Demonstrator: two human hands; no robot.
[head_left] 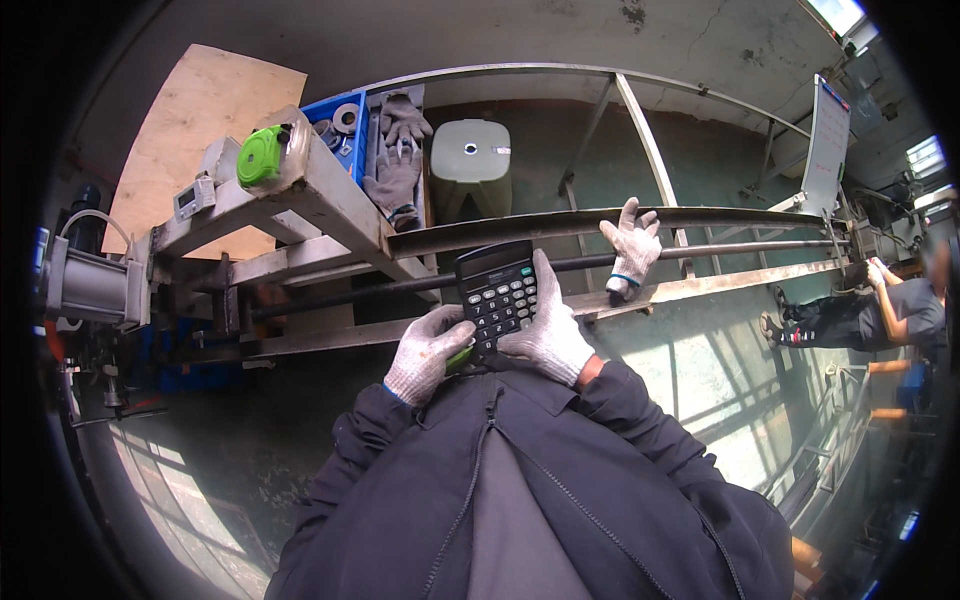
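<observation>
A black calculator (497, 290) with grey keys is held in front of my chest. My right hand (551, 332), in a grey knit glove, grips its right side from behind. My left hand (428, 352), also gloved, has its fingers on the lower left keys and holds a small green object against the calculator's bottom edge. Both dark jacket sleeves come up from the lower edge. A spare grey glove (633, 246) lies draped on the long metal rail (700, 288) just beyond the calculator.
A steel machine frame (300, 205) carries a green tape measure (262, 155) and a blue bin (345, 125) with gloves and a tape roll. A white stool (470, 152) stands behind. At right another person (880, 310) crouches on the green floor. A plywood sheet (190, 120) leans at the back left.
</observation>
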